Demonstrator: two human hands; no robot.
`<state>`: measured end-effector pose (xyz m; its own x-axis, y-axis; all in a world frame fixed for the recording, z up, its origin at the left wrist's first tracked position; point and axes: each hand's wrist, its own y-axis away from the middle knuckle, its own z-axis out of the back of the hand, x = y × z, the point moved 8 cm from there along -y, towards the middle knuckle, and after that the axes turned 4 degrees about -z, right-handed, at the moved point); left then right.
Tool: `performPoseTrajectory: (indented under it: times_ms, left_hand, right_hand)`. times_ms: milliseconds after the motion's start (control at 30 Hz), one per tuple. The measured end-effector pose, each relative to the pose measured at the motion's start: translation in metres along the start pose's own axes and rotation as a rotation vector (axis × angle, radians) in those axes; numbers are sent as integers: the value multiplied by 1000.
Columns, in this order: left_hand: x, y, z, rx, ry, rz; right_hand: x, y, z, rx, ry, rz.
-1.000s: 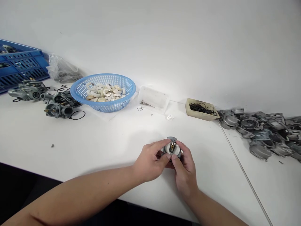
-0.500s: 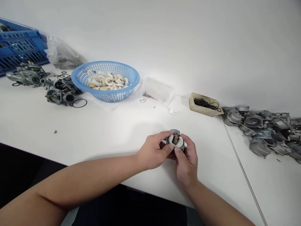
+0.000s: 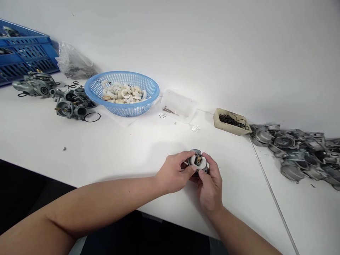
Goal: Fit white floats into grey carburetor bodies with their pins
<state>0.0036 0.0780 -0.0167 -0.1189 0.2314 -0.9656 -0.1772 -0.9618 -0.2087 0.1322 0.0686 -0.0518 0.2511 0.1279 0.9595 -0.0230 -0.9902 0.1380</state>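
Both my hands meet over the white table (image 3: 106,152) near its front edge. Between them is a small grey metal carburetor body (image 3: 198,162) with a white ring-shaped float and a brass pin on top. My left hand (image 3: 174,172) grips its left side with curled fingers. My right hand (image 3: 209,182) wraps its right side, thumb pressed at the front of the part.
A blue round basket (image 3: 124,94) of white floats sits at the back left, with assembled carburetors (image 3: 66,104) and black O-rings beside it and a blue crate (image 3: 23,53) behind. A clear tray (image 3: 177,106), a beige tray of O-rings (image 3: 231,121) and a heap of metal covers (image 3: 300,148) lie right.
Both hands stayed closed on the part with small finger shifts. The view has shifted slightly, so the scene sits differently in the frame.
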Motion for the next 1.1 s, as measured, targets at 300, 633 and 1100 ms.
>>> performPoseTrajectory:
  times_ms: [300, 633, 1100]
  left_hand:
    - [-4, -2, 0, -23, -22, -30]
    - [-14, -1, 3, -38, -124, -35]
    - [-4, 3, 4, -48, -54, 66]
  right_hand:
    - [2, -2, 1, -9, -14, 3]
    - [5, 1, 1, -35, -48, 6]
    - [9, -1, -4, 47, -85, 38]
